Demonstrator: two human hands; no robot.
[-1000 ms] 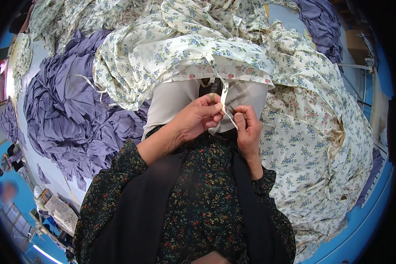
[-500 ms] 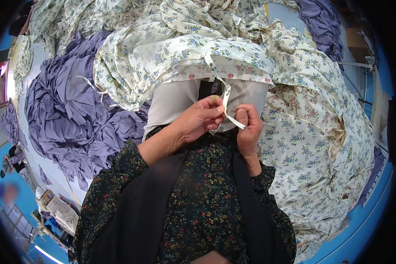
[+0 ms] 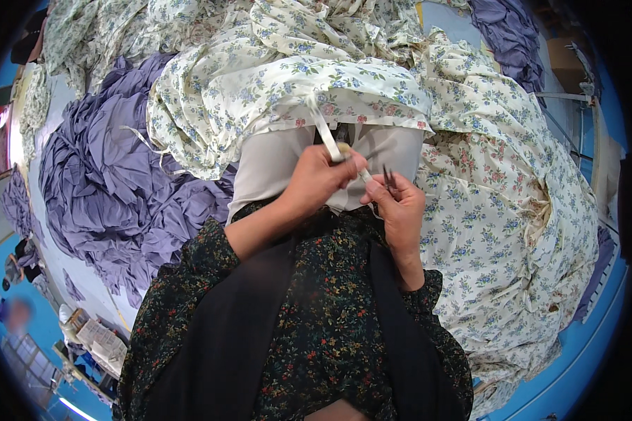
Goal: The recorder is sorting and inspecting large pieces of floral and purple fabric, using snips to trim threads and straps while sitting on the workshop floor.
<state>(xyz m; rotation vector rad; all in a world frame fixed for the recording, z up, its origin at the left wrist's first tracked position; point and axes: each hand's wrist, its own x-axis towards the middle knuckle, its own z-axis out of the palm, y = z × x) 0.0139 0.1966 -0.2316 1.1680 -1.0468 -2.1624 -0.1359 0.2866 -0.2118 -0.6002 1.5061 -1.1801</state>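
Left hand (image 3: 319,177) fingers clamped on pale cloth tie (image 3: 323,126), seemingly for tautness; right hand (image 3: 403,203) fingers closed around dark snips (image 3: 388,175), points outward.

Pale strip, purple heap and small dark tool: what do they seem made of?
Pale strip: likely smooth fabric, being flat, thin and ribbon-like.
Purple heap: probably thin cloth, faint sheen, many fine creases; fibre unclear.
Small dark tool in the right hand: possibly metal, given its slim form; blur hides finish.

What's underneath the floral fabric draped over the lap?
Pale trousers and something dark show at the near edge of the floral fabric; whatever lies farther under is covered.
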